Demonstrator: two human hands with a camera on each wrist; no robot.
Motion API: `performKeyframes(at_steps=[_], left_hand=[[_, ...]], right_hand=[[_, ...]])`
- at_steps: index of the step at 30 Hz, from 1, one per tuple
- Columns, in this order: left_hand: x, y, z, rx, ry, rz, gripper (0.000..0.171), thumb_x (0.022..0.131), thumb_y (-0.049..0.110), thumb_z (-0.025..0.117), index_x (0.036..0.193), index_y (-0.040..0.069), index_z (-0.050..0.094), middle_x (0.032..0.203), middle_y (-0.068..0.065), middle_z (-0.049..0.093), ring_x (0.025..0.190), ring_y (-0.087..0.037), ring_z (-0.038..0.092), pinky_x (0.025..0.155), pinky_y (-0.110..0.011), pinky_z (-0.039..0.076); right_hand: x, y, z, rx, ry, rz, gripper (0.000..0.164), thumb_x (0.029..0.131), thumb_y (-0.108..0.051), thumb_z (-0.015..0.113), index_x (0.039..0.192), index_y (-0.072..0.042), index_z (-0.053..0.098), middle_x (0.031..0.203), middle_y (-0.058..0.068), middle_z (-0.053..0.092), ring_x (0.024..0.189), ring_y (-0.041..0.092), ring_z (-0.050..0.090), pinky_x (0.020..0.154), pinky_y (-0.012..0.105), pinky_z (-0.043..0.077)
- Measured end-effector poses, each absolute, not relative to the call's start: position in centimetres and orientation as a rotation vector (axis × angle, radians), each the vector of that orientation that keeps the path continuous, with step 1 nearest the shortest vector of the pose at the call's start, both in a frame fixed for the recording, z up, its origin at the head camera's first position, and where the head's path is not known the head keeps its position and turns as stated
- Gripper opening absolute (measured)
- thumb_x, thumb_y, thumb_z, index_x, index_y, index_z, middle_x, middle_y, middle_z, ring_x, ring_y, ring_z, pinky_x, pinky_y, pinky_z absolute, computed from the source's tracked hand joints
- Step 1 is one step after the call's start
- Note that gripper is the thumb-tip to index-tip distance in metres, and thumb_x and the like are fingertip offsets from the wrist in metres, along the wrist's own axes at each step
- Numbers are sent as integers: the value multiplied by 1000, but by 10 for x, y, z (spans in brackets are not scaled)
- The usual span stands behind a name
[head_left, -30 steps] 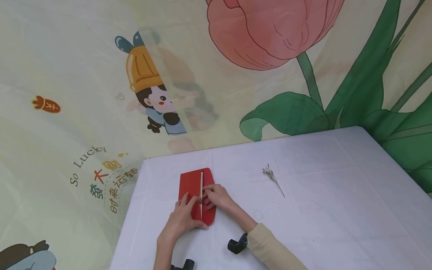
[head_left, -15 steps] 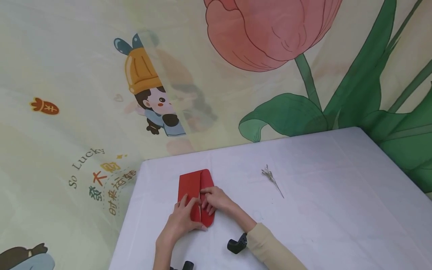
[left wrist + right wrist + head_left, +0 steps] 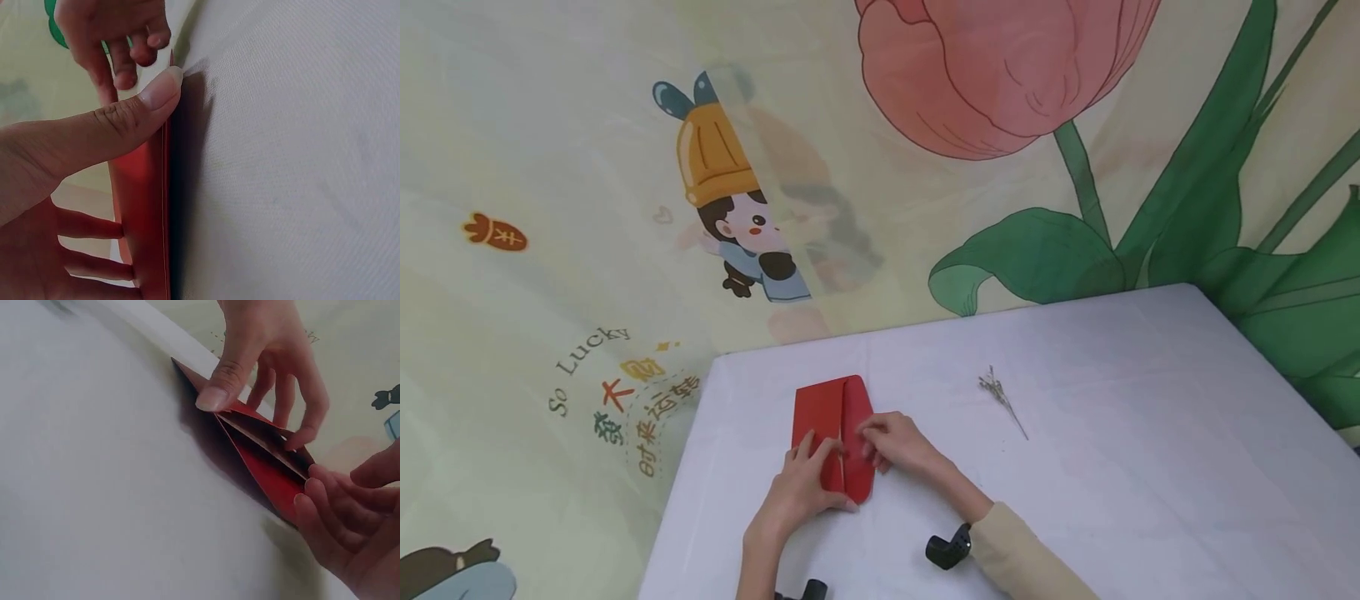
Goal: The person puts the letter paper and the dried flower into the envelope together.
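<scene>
A red envelope [image 3: 817,407] lies on the white table, its flap [image 3: 855,404] folded out to the right. My left hand [image 3: 800,486] holds it, fingers over the body and thumb at the near edge. In the right wrist view, a left finger is at the lifted mouth, and a pale strip [image 3: 265,446], perhaps a card edge, shows inside. My right hand [image 3: 901,443] is beside the flap with fingers loosely bent; in the right wrist view its fingertips [image 3: 302,501] are at the flap and mouth. I see nothing gripped in it.
A dried flower sprig [image 3: 996,387] lies on the white-covered table [image 3: 1112,433], right of the envelope. A printed cloth backdrop [image 3: 880,208] stands behind the table. Black wrist cameras [image 3: 947,547] sit on both forearms.
The pale strip at the envelope's mouth has sunk mostly out of sight. My right hand pushed at the mouth, then drew back slightly right. The left hand stayed in place.
</scene>
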State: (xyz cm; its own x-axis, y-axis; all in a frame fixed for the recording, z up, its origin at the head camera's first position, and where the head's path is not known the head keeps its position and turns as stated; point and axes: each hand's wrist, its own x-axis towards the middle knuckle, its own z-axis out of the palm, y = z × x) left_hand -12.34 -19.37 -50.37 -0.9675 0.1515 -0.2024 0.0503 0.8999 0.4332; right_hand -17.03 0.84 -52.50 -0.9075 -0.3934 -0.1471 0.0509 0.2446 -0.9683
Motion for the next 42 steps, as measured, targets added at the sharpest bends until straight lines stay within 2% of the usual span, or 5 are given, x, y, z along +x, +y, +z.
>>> performKeyframes(at_steps=[4,11,22,36,42], left_hand=[[-124,-194,-504,158,2837,633,79,62,41,99,128,27,59,153,-23,41,135,-48,42,86,-62,57],[-124,-194,-504,154,2832,651,76,61,40,99,125,28,59,154,-25,40,135,-50,41,83,-60,59],[-125,-196,-506,163,2829,659,75,63,39,99,125,29,58,156,-25,38,136,-51,40,85,-63,57],[-125,-196,-506,151,2816,670,75,63,40,99,126,29,59,157,-25,37,137,-51,38,86,-64,57],[-123,-195,-507,150,2822,654,75,62,39,99,125,29,59,156,-25,38,137,-51,39,87,-66,55]], right_hand=[[-167,23,-520,-399,2273,-1707,24,103,-10,56,118,1,71,85,14,74,61,25,66,56,27,55],[-159,45,-515,-491,2747,-1471,17,98,-6,63,110,-6,76,90,1,74,70,7,61,63,21,50],[-149,79,-521,-477,3189,-1090,25,88,-6,79,112,-10,75,105,3,71,94,21,68,71,33,59],[-149,114,-524,-356,3305,-1038,29,85,3,78,113,-5,74,100,9,69,84,26,66,62,34,55],[-150,125,-526,-251,3347,-1016,29,85,1,79,113,-2,73,106,15,69,91,31,66,70,43,58]])
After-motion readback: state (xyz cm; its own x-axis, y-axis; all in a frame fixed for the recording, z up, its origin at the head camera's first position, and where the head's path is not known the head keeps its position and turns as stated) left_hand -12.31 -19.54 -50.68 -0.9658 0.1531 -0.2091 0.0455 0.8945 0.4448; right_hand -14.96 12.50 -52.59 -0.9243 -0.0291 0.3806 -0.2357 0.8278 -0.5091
